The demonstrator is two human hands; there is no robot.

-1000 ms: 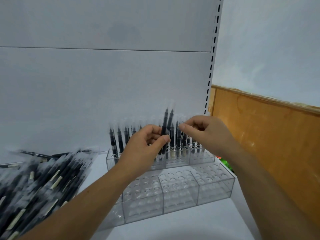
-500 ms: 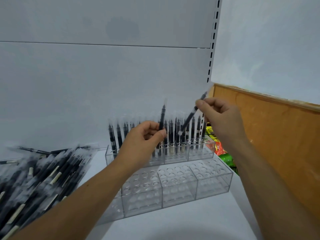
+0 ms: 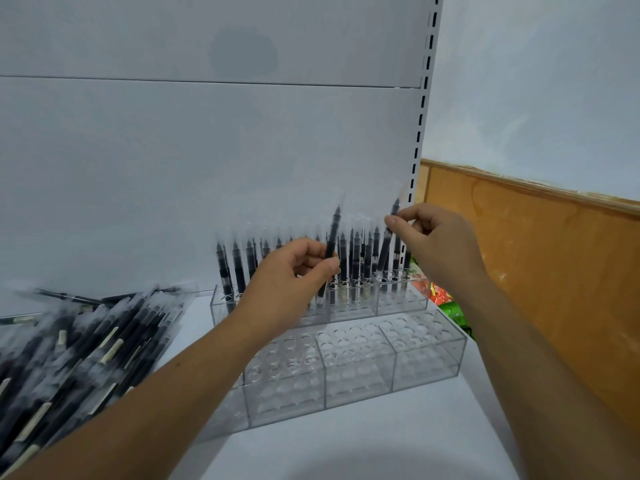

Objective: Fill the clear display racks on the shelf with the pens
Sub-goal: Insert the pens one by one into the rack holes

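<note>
Pens (image 3: 239,265) with black barrels stand upright in the rear clear display rack (image 3: 398,303) on a white shelf (image 3: 346,452), while I hold one more in each hand. My left hand (image 3: 291,275) pinches a single pen (image 3: 333,237) low on its barrel, fingers (image 3: 329,265) clamped on it. It is nearly upright over the middle of the rear rack, its lower end close to the holes.

My right hand (image 3: 436,244) grips a second pen (image 3: 382,254) near its top, fingers (image 3: 394,223) closed round it. This one leans, its lower end down among the standing pens in the rack's right section; I cannot tell whether the tip sits in a hole.

A front rack (image 3: 426,355), one step lower and touching the rear one, has its rows of round holes unfilled.

A heap of pens (image 3: 86,348) in clear sleeves lies on the shelf at my left, well apart from the racks.

A white back panel (image 3: 173,150) rises behind it all, ending at a slotted upright (image 3: 420,116). A wooden panel (image 3: 536,254) stands to the right, and red and green packets (image 3: 446,303) show just past the racks' right end.
</note>
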